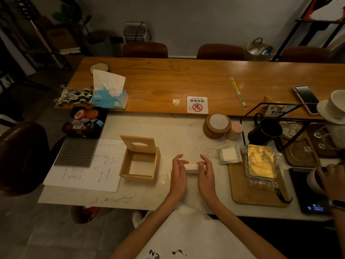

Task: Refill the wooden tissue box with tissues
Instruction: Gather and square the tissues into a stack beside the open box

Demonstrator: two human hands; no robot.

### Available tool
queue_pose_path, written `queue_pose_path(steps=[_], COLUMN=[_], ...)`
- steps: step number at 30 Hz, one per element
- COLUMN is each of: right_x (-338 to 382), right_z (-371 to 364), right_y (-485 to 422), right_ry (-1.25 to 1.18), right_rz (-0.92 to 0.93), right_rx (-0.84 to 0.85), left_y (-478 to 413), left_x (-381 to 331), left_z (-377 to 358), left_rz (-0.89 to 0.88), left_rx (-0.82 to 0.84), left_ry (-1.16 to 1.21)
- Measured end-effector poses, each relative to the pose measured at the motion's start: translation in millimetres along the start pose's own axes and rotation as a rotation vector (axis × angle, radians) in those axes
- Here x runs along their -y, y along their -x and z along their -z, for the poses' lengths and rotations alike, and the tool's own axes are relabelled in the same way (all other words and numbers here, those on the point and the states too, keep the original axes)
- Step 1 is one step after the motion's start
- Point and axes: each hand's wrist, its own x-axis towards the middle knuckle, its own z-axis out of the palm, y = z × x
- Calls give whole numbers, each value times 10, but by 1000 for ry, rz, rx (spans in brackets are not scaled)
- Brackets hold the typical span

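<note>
Box: wooden box (pixel 140 161) sits on the marble table (pixel 112 199), left of the hands. Lid (pixel 138 144) is tipped up at the back, so the top is wide open for loading. Looks like something pale already lies at the bottom, hard to say what.
Tissues: small white stack (pixel 192 167) pinched between both hands, just right of the box, low over the table.
Left hand (pixel 178 174): fingers curled onto the stack's left end, thumb on top, clamped on it.
Right hand (pixel 206 173): same deal on the right end, fingers closed on the stack.
Why two hands: I'd guess squeezing from both ends keeps the stack square so it drops in flat.
Other stuff: blue tissue pack (pixel 110 99) on the wooden table behind, probably the source.
Next: likely slide left and lower it in.
</note>
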Motion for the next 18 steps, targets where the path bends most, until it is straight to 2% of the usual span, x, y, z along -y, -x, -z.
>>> queue_pose_path(steps=[7,10,13,18], right_x=[49,-10,-120,-210], right_z=[13,83,136,256], right_y=[24,8,-32,-143], right_ry=[-57,-29,105,253], right_rz=[12,38,84,211], right_rx=[67,142,147,97], left_y=[-10,10,13,-8], left_x=[-38,-62,-20,-12], left_z=[-25,55,131,162], left_rz=[18,34,-43,-106], left_rx=[32,140,232,132], left_ry=[11,44,-54,-180])
